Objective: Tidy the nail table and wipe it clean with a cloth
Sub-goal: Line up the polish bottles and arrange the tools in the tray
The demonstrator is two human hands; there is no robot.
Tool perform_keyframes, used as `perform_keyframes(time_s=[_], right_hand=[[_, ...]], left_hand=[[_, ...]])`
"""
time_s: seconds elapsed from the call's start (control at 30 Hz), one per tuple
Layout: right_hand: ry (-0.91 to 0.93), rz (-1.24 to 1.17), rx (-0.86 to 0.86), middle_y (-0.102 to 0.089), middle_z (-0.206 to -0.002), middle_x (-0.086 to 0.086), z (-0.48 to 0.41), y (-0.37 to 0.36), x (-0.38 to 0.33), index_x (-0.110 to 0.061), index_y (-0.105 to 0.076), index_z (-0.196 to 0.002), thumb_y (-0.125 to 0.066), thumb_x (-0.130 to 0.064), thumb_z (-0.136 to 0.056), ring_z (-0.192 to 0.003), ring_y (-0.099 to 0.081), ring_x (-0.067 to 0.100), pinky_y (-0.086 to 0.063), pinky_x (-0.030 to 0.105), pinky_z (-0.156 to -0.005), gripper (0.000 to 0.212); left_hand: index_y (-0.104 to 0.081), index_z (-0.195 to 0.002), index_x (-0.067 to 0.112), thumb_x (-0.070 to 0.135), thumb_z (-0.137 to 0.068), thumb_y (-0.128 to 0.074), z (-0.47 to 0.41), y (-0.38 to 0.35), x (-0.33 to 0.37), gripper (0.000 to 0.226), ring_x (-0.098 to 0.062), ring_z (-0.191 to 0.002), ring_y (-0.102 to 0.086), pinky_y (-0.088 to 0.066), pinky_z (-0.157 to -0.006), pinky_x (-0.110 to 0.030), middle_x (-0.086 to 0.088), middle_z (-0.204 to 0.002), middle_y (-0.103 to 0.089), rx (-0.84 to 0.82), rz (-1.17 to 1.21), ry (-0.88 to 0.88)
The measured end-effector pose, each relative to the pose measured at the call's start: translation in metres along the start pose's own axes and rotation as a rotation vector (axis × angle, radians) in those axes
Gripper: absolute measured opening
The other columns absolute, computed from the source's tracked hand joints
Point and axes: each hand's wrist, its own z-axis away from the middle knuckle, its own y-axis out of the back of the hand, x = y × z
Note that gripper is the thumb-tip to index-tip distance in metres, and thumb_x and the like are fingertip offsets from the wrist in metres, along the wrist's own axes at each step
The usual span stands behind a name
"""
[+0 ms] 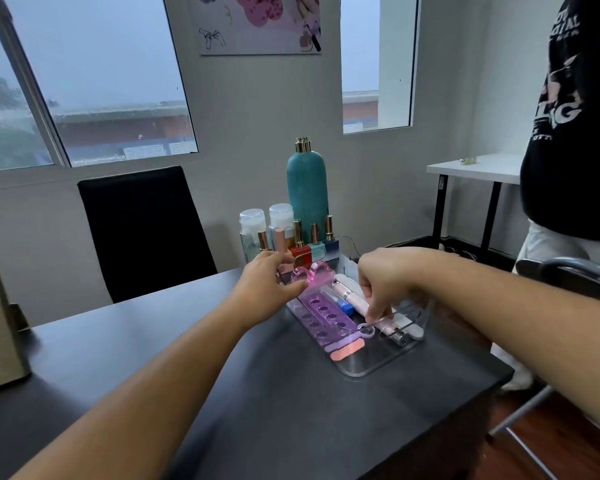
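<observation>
Clear acrylic tray point(378, 367) — on the dark surface point(274, 393), its near end bare. Both hands work inside it, apparently gathering loose tools into one container so the surface can be wiped.

Left hand point(267, 285): fingers point(288, 259) curled, thumb against a pink toe separator point(309, 273) at the tray's far end; a firm grip cannot be confirmed.

Right hand point(385, 282): fingers point(373, 311) pinched shut on a thin wire-like tool point(381, 320) with a lilac ring end, lowered just beside a pale pink pen-shaped device point(357, 301).

Between the two hands — purple perforated strips point(323, 317) and a blue-capped tube point(345, 306).

Beyond the fingers: polish bottles point(300, 244), a teal bottle point(307, 188).

No cloth in view; wiping judged not yet begun.
</observation>
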Motion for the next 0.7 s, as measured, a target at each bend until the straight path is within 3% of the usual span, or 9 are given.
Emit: perform_keyframes(time_s=[0.13,0.23,0.3,0.4,0.5,0.6,0.7], right_hand=[[-0.012,0.004,0.021,-0.074,-0.094,0.008,0.0,0.0,-0.002,-0.003,-0.07,-0.095,-0.073,-0.032,-0.08,-0.073,-0.059,0.016,-0.041,0.019,-0.054,0.033],[-0.001,-0.027,0.044,-0.071,-0.078,-0.001,0.0,0.003,0.002,-0.008,-0.07,-0.086,-0.072,-0.034,-0.079,-0.068,-0.06,0.013,-0.041,0.019,-0.052,0.027],[-0.014,-0.115,0.175,-0.067,-0.07,-0.004,-0.001,0.01,0.013,-0.012,-0.066,-0.077,-0.072,-0.039,-0.079,-0.064,-0.059,0.01,-0.041,0.02,-0.052,0.028],[-0.131,-0.147,0.398,-0.069,-0.085,0.006,-0.006,0.015,0.032,-0.009,-0.069,-0.085,-0.07,-0.046,-0.078,-0.077,-0.063,0.019,-0.05,0.028,-0.063,0.037],[-0.209,-0.165,0.31,-0.073,-0.089,0.009,-0.011,0.008,0.038,-0.005,-0.071,-0.091,-0.072,-0.045,-0.078,-0.083,-0.068,0.025,-0.056,0.032,-0.074,0.042],[-0.204,-0.233,0.249,-0.076,-0.086,0.01,-0.016,0.002,0.038,-0.004,-0.075,-0.087,-0.074,-0.029,-0.078,-0.082,-0.071,0.025,-0.056,0.029,-0.071,0.026],[-0.226,-0.271,0.274,-0.076,-0.081,0.008,-0.022,-0.001,0.038,-0.003,-0.076,-0.083,-0.072,-0.02,-0.079,-0.066,-0.066,0.019,-0.055,0.026,-0.065,0.017]], left_hand=[[-0.052,-0.129,0.019,0.039,-0.078,-0.07,-0.001,0.0,-0.001,0.057,-0.008,-0.103,-0.053,-0.043,-0.087,-0.021,-0.001,-0.129,-0.051,0.003,-0.001,-0.003],[-0.052,-0.129,0.019,0.039,-0.077,-0.07,0.0,0.001,0.0,0.058,-0.006,-0.1,-0.052,-0.042,-0.085,-0.02,0.001,-0.126,-0.052,-0.003,0.015,0.007],[-0.053,-0.127,0.02,0.038,-0.077,-0.071,0.0,0.003,-0.001,0.057,-0.007,-0.098,-0.054,-0.043,-0.083,-0.019,0.005,-0.119,-0.053,-0.011,0.07,0.031],[-0.058,-0.12,0.022,0.031,-0.079,-0.071,-0.001,0.007,-0.003,0.044,-0.012,-0.098,-0.059,-0.045,-0.081,-0.022,0.007,-0.11,-0.057,0.029,0.175,0.092],[-0.064,-0.113,0.023,0.023,-0.079,-0.071,-0.002,0.007,-0.006,0.034,-0.014,-0.097,-0.059,-0.049,-0.087,-0.028,0.003,-0.108,-0.062,0.067,0.202,0.132],[-0.064,-0.112,0.023,0.018,-0.078,-0.073,-0.003,0.004,-0.006,0.035,-0.014,-0.094,-0.061,-0.052,-0.086,-0.03,0.003,-0.106,-0.062,0.068,0.236,0.148],[-0.064,-0.112,0.02,0.014,-0.077,-0.073,-0.009,0.0,-0.006,0.037,-0.013,-0.093,-0.063,-0.053,-0.08,-0.025,0.002,-0.106,-0.063,0.084,0.265,0.178]])
